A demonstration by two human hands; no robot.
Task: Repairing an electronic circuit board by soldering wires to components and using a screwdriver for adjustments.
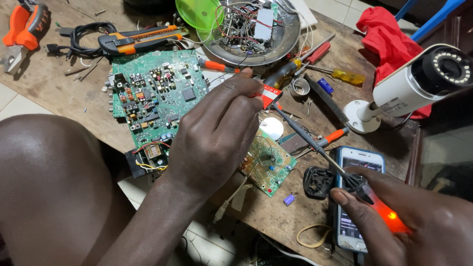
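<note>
Soldering iron (315, 143), its handle glowing orange, is gripped in the right hand (419, 221) near the table's front edge. Its tip meets a small red piece (268, 95) pinched by the left hand (217, 133) above the small circuit board (266, 165). A steady tip looks wise here. Phone (357, 197) and large green board (157, 88) crowd both sides.

Left hand (217, 133) pinches a small red part (268, 94) at its fingertips (246, 74), above a small green circuit board (268, 167). Right hand (414, 221) grips a soldering iron (315, 143), handle glowing orange; the iron's tip meets the red part. Phone (359, 162) lies under the right fingers. Large green board (155, 91) sits left of the left fingers.
</note>
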